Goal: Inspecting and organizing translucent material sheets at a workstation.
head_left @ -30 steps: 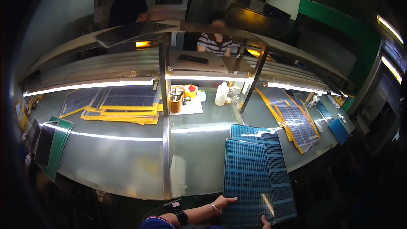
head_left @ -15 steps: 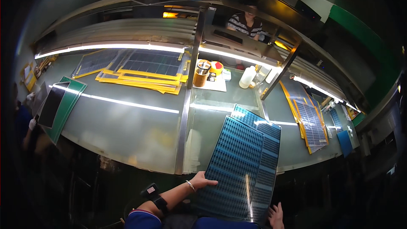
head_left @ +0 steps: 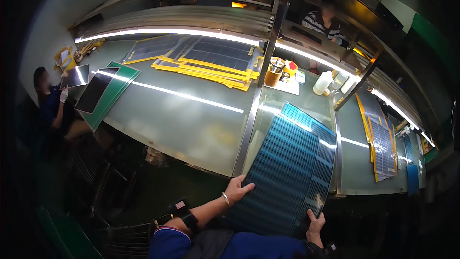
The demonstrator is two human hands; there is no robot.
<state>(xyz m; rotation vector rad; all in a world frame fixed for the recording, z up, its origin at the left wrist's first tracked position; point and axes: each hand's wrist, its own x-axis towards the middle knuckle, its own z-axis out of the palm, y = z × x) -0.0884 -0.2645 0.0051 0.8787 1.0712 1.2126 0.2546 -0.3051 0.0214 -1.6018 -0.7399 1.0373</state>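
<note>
A large blue-green patterned panel [head_left: 282,163], glossy and covered in rows of small dark cells, is tilted in front of me. Its far end lies over the bench and its near end reaches toward my body; a second patterned layer seems to show along its far and right edges. My left hand [head_left: 238,189] is closed on the left edge, thumb on top and fingers underneath. Near the lower right edge, my right hand [head_left: 315,224] grips the panel with its thumb over the face; its other fingers are partly hidden.
Stacked yellow-edged sheets [head_left: 215,69] lie on the left bench [head_left: 187,124]; more yellow-edged sheets [head_left: 383,146] lie right. A metal post [head_left: 254,110] rises left of the panel. Behind stand a brown canister [head_left: 274,73] and white bottle [head_left: 322,83]. A co-worker [head_left: 48,96] handles a dark panel [head_left: 76,76].
My right hand has come up from beside the panel and taken hold of its lower right edge. The view has swung left, showing more of the co-worker there.
</note>
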